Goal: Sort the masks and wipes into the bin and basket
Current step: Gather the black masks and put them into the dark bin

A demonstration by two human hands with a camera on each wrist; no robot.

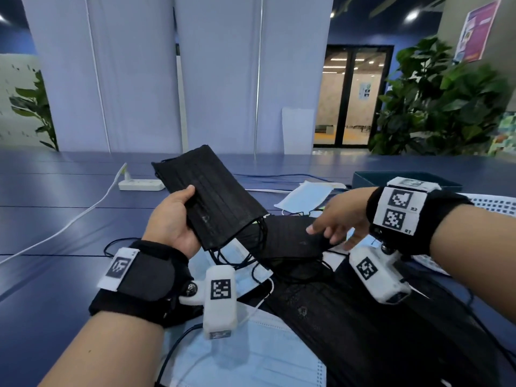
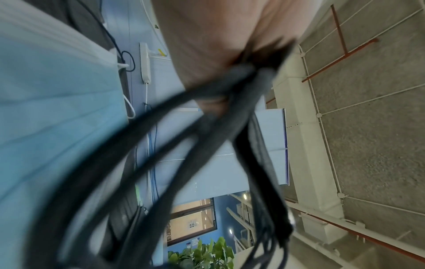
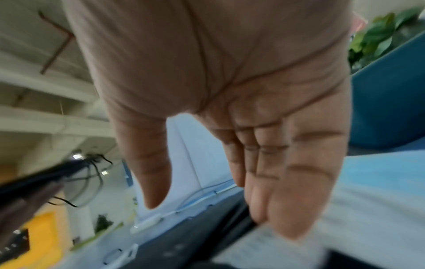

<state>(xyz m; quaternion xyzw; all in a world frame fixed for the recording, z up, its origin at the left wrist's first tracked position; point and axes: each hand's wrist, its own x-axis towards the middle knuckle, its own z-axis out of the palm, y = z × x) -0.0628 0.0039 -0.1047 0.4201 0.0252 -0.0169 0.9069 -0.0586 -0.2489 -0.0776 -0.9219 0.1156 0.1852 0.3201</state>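
My left hand point(image 1: 178, 216) holds a stack of black masks point(image 1: 212, 196) lifted above the table, thumb on top; their black ear loops point(image 2: 147, 163) dangle below the hand. My right hand point(image 1: 335, 222) is open with straight fingers point(image 3: 271, 182), reaching down over another black mask point(image 1: 296, 238) lying on the table. Whether it touches that mask I cannot tell. More black masks point(image 1: 377, 331) and light blue masks point(image 1: 251, 353) lie in a pile near me. Another light blue mask point(image 1: 304, 196) lies farther back.
A dark blue bin point(image 1: 371, 180) stands at the back right, and a white perforated basket point(image 1: 494, 205) at the right edge. A white power strip point(image 1: 141, 185) with a white cable point(image 1: 83, 213) lies at the back left. Plants and partition panels stand behind the blue table point(image 1: 55, 247).
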